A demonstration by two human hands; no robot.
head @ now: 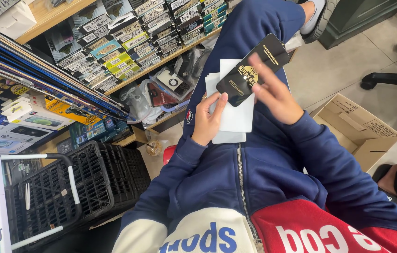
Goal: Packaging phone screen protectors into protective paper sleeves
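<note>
Fingers [217, 104] of the left hand [207, 122] are curled around a stack of white sleeves [235, 117], thumb on top, pinning it over the lap. Right hand [273, 96] sits just beside it with fingers closed on a black packet [250, 70], which lies tilted across the top of the stack, touching it. Both hands come out of blue hoodie cuffs, and the hoodie [264, 187] fills the bottom of the view, zipper down the middle, red and cream panels lowest.

Off to the left there's a black basket [91, 182] with white handles on the floor. On the right, an open cardboard box [355, 129] stands on the tiles, with black chair legs [395, 77] behind it. Farther back, wooden shelves [161, 61] hold rows of small labelled boxes and bagged accessories.
</note>
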